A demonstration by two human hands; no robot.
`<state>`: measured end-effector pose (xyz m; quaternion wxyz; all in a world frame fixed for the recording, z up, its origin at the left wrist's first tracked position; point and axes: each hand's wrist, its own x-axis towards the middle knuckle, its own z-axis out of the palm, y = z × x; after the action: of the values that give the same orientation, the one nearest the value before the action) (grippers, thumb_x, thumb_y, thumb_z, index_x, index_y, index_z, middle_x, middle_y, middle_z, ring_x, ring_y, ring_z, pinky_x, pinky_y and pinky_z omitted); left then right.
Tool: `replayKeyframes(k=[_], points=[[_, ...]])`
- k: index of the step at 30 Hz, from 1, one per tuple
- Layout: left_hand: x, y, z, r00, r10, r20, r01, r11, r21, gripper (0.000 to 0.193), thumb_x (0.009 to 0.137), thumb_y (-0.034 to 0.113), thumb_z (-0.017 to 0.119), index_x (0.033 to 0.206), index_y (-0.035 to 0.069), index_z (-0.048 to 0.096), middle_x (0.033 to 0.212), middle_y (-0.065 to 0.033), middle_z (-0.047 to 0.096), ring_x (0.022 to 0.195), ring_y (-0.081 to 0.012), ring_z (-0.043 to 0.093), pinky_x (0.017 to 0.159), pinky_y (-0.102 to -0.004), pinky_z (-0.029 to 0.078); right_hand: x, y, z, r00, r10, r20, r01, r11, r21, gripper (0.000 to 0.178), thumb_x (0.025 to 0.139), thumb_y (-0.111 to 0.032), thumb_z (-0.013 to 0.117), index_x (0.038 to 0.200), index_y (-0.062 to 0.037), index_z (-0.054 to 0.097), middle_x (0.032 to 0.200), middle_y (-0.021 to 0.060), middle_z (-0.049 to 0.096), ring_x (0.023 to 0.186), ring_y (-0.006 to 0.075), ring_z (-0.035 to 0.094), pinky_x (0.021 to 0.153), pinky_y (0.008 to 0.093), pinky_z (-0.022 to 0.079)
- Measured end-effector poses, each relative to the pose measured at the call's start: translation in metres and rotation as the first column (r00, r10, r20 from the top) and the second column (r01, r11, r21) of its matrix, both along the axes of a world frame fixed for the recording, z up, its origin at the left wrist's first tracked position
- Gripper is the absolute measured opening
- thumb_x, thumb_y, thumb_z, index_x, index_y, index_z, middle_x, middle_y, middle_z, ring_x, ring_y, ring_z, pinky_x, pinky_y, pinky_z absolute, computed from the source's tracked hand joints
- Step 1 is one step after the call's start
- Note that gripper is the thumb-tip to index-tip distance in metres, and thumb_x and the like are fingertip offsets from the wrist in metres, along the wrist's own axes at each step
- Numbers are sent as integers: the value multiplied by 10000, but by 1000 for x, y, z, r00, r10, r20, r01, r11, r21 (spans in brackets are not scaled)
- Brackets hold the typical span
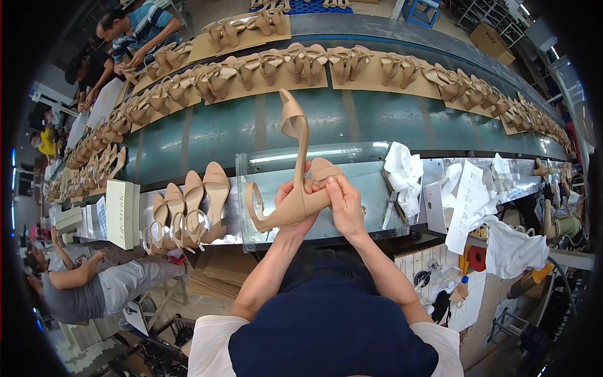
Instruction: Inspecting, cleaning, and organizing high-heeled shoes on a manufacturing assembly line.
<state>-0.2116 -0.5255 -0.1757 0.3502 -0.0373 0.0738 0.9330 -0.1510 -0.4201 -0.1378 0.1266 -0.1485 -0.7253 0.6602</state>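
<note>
My left hand (300, 218) is closed round a tan high-heeled sandal (290, 210), held up over the clear-topped work surface (273, 178). The sandal's toe points away from me, its ankle strap loops out to the left, and its block heel points right. My right hand (345, 204) is closed beside that heel, thumb and fingers pinched together. Under and behind it is a second tan sandal (325, 168); its toe strap shows beyond my fingers, while my hand hides most of the rest. What exactly the right fingertips pinch is hidden.
Several tan sandals (215, 188) stand at my left, next to an upright pale box (122, 213). Beyond the bench runs a green conveyor (377, 122), with rows of sandals on cardboard sheets (402, 87). Crumpled white paper (403, 176) lies at right. A co-worker (141, 31) sits far left.
</note>
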Motion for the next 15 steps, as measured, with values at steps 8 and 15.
replayKeyframes(k=[8, 15], points=[[-3, -2, -5, 997, -41, -72, 52, 986, 158, 495, 870, 230, 387, 1303, -10, 384, 741, -67, 576, 881, -204, 551, 890, -356, 411, 14, -6, 11, 1000, 7, -31, -7, 1000, 4, 222, 946, -201, 457, 983, 0, 545, 735, 82, 599, 658, 170, 559, 597, 344, 440], [1, -18, -4, 979, -156, -128, 149, 987, -61, 477, 847, 201, 431, 1273, -13, 403, 853, -109, 586, 1005, -254, 547, 965, -406, 404, 16, 23, -4, 986, 53, 159, -29, 988, -151, 288, 953, -269, 448, 967, -10, 572, 722, 74, 596, 602, 123, 552, 528, 303, 422]])
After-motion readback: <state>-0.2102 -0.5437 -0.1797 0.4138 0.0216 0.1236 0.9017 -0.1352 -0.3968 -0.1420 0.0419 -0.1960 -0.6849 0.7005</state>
